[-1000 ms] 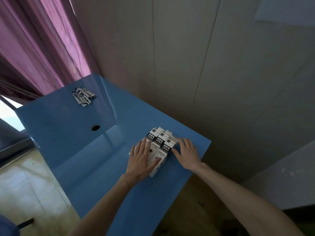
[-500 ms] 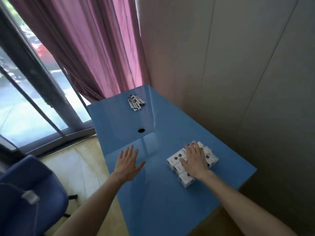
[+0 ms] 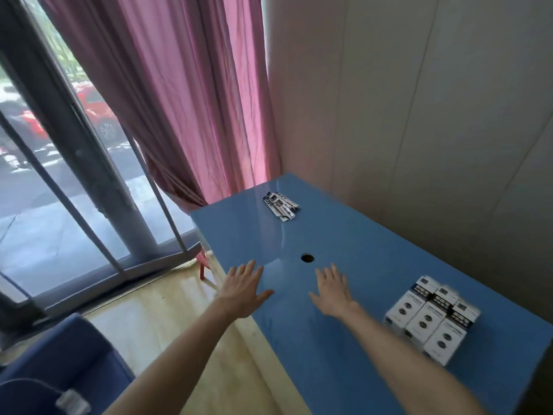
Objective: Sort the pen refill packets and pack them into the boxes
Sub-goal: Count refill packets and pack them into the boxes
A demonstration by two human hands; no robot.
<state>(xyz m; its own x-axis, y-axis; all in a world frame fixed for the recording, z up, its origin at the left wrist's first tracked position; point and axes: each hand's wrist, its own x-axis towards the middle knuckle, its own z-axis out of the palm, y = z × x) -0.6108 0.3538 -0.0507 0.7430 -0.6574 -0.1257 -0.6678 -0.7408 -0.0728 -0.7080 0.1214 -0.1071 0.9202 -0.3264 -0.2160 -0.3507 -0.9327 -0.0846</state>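
Observation:
A small pile of black-and-white pen refill packets (image 3: 281, 205) lies at the far end of the blue table (image 3: 344, 241). Three white boxes (image 3: 431, 320) with dark printed ends sit side by side at the table's near right. My left hand (image 3: 244, 290) is stretched out flat with straight fingers over the table's left edge, holding nothing. My right hand (image 3: 332, 292) is also flat and empty, over the table's middle, left of the boxes. Both hands are well short of the packets.
A round cable hole (image 3: 307, 258) is in the tabletop just beyond my hands. A pink curtain (image 3: 191, 100) and a window lie behind the table, a pale wall on the right. A blue chair (image 3: 57, 366) stands at lower left, and something red (image 3: 203, 262) is under the table's edge.
Both hands left the boxes, the left first, then the right, and stretched forward toward the far end. The view swung left, so the boxes now sit at the right.

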